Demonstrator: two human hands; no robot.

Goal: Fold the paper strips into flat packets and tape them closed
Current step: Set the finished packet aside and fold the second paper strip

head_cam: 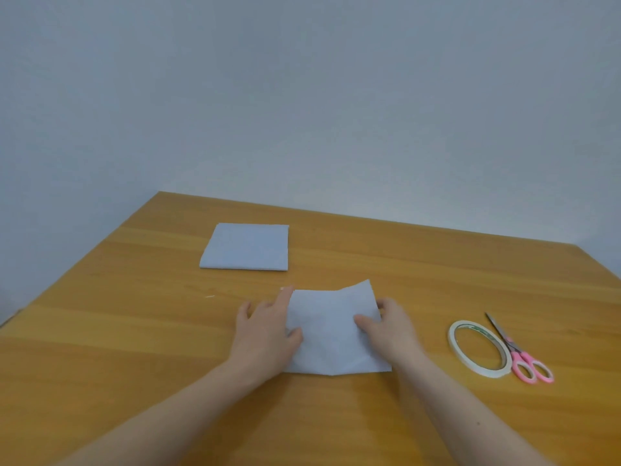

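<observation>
A white folded paper piece (331, 334) lies near the middle of the wooden table (134, 331); its far right corner curls up. My left hand (265, 327) grips its left edge, thumb on top and fingers along the side. My right hand (386, 327) pinches its right edge, thumb on top of the paper. A second folded white paper (247, 247) lies flat further back on the table, apart from both hands.
A roll of white tape (479, 348) lies to the right of my right hand, with pink-handled scissors (519, 353) touching its right side. A plain pale wall stands behind the table's far edge.
</observation>
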